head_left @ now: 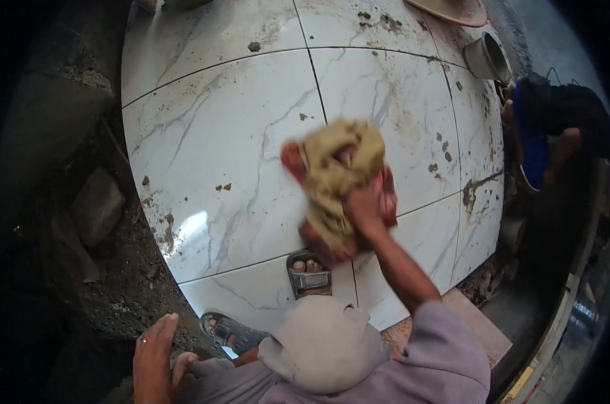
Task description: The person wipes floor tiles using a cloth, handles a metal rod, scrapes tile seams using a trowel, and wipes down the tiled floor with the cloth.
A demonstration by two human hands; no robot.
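My right hand (pixel 364 209) is clamped on a bunched olive-brown cloth (pixel 338 178), with red material (pixel 292 159) showing at its edges; the bundle is blurred, so I can't tell whether the red is a separate piece. It is over the middle of the white, grey-veined tiles (pixel 231 148), just beyond my sandalled foot (pixel 309 279). My left hand (pixel 155 360) is at the lower left, fingers straight and side by side, thumb standing apart; whether it rests on anything I can't tell. Crumbs of dirt (pixel 254 46) dot the tiles. Toward the far right stands a grey bucket (pixel 488 59), near a shallow basin (pixel 460 10). Another person (pixel 564 111) in dark clothing is at the right edge of the tiles, and a stone (pixel 97 207) lies on the left.
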